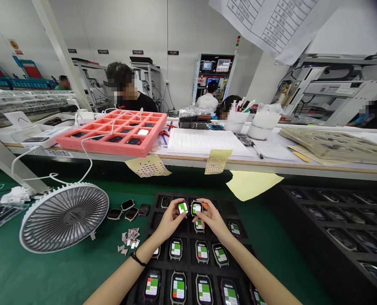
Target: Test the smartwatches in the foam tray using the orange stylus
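Note:
My left hand [170,220] grips a smartwatch body [182,207] without a strap, its lit screen green and white. Close beside it, my right hand [211,217] has its fingers round a second watch body [196,208], also lit. Both are held over the far rows of a black foam tray [188,266]. Several lit watch bodies lie in the tray's compartments, one of them [199,225] just under my right fingers. Some screens carry an orange-red block, as on the watch [178,288] in the near row. A dark-screened watch [166,202] sits in the far left compartment.
Left of the tray lie several loose watches [131,214] and a pile of small tabs [131,238]. A white fan [64,218] stands farther left. Another black tray [341,224] is at right. The shelf above holds a pink foam tray [112,131] and paper sheets [204,142]. People sit beyond.

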`<state>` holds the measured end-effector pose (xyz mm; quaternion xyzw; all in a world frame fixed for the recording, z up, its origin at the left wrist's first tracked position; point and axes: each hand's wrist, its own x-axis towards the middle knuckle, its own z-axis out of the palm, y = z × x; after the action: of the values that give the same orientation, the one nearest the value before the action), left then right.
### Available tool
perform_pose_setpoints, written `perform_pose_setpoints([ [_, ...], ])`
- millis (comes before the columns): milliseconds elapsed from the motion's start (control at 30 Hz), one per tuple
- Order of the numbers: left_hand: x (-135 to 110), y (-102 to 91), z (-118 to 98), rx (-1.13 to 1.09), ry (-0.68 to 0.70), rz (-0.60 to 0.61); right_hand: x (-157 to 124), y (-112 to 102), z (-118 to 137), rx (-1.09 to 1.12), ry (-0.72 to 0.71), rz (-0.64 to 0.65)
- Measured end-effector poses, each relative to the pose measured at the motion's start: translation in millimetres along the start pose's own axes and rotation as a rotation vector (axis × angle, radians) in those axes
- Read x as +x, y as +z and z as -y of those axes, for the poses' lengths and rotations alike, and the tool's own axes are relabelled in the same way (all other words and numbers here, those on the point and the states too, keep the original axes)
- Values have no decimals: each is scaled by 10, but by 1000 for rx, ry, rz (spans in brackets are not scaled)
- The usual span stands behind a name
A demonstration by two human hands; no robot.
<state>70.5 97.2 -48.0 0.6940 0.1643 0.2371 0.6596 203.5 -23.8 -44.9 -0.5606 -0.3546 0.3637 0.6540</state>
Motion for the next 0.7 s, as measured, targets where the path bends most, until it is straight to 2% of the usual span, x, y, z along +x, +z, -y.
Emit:
perform_pose_setpoints([
  [333,13,-28,-13,19,-82,-101,-7,-3,-5,-15,2,19],
  [700,-12,19,-21,44,20,12,-8,-12,13,17,0,-11],
])
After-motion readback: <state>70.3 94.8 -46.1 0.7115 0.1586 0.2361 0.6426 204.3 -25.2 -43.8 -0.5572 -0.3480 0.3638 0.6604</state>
